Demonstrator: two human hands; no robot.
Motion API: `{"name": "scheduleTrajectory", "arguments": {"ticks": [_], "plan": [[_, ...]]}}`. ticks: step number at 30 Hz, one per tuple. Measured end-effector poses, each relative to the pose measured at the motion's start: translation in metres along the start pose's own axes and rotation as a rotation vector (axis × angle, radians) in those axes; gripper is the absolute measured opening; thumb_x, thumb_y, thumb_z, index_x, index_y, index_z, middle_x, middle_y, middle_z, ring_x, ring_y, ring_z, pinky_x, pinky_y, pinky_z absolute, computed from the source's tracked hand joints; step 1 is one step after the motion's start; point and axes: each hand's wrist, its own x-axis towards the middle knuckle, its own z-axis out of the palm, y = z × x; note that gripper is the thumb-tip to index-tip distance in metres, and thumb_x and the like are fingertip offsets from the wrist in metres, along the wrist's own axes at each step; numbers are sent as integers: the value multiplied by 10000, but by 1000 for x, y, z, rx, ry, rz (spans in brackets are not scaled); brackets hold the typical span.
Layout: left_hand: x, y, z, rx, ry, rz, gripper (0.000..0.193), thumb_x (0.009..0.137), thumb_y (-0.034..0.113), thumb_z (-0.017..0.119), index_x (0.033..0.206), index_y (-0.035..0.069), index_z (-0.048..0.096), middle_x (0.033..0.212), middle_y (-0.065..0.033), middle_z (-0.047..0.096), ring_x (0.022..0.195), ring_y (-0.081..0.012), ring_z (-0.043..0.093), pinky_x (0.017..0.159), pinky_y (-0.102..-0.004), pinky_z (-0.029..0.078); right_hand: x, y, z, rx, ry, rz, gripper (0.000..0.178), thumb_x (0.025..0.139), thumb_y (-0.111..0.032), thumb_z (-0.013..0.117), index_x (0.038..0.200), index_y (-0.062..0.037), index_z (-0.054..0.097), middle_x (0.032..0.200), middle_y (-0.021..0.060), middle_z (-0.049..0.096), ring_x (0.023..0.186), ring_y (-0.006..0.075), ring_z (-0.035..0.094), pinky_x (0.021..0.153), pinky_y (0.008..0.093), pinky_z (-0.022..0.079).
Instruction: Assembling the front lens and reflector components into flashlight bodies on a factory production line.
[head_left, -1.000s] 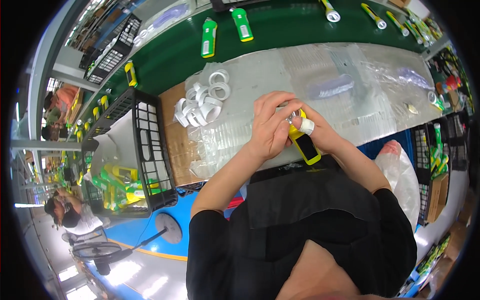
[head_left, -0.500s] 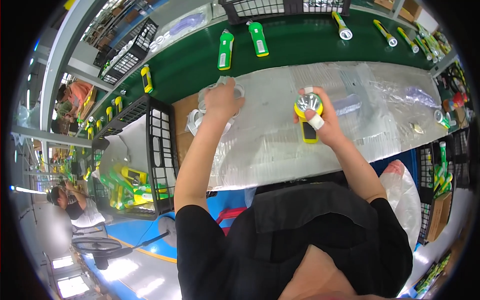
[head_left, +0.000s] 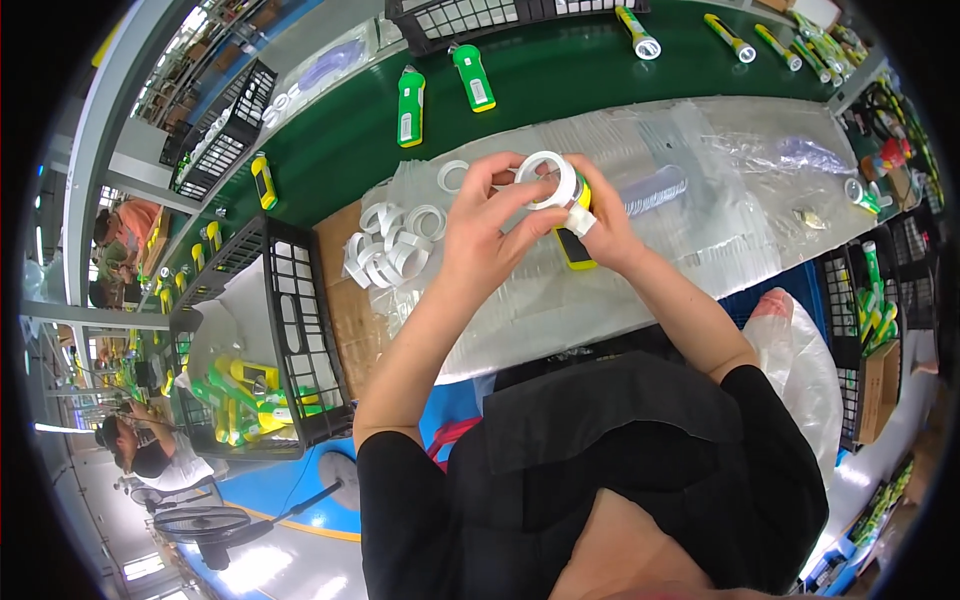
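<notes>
My left hand (head_left: 484,226) pinches a white ring (head_left: 568,182) and holds it over the head of a yellow and green flashlight (head_left: 576,250). That flashlight is gripped in my right hand (head_left: 608,234), its head pointing up and mostly hidden behind the ring and fingers. Whether the ring touches the flashlight head I cannot tell. White wrapping shows on my right thumb. To the left of my hands, a loose pile of white rings (head_left: 376,266) lies on the plastic-covered bench (head_left: 530,315).
A black crate (head_left: 290,305) of flashlights stands at the left. Behind the bench, a green conveyor (head_left: 545,85) carries several flashlights, with a black crate (head_left: 430,30) beyond. Another crate (head_left: 846,345) sits at the right, near a white plastic bag (head_left: 800,370).
My left hand has come from the ring pile, moving right with one white ring. My right hand has brought the flashlight slightly left, and the two now meet. The whole view has shifted a little.
</notes>
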Motion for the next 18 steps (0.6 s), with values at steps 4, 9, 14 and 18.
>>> {"name": "scheduleTrajectory", "arguments": {"ticks": [4, 9, 14, 18], "plan": [[2, 1, 1, 29, -19, -24, 308, 760, 190, 816, 1016, 46, 722, 1118, -93, 564, 866, -176, 568, 693, -282, 480, 1, 0, -4, 79, -18, 14, 403, 913, -149, 610, 1255, -34, 431, 1024, 50, 563, 827, 114, 582, 720, 269, 492], [5, -1, -3, 53, -66, -5, 334, 726, 205, 831, 1017, 72, 734, 1088, -86, 564, 868, -190, 555, 705, -309, 489, 1, 0, -12, 13, -38, 13, 531, 949, -199, 594, 1402, -51, 359, 1274, 84, 539, 1051, 180, 585, 873, 312, 491], [15, 14, -9, 87, -138, -21, 352, 702, 201, 841, 1026, 107, 737, 1073, -80, 569, 874, -205, 558, 712, -317, 492, 12, -19, -38, -281, -97, -191, 510, 866, -218, 712, 1306, -56, 513, 1267, 99, 594, 1108, 244, 597, 927, 353, 486], [16, 15, 1, 32, -179, -28, 465, 679, 209, 853, 1107, 137, 688, 1082, -86, 582, 900, -259, 603, 722, -357, 517, 20, -58, -63, -724, -207, -300, 384, 750, -164, 813, 1067, -39, 635, 1106, 118, 664, 1044, 286, 630, 867, 358, 515]]}}
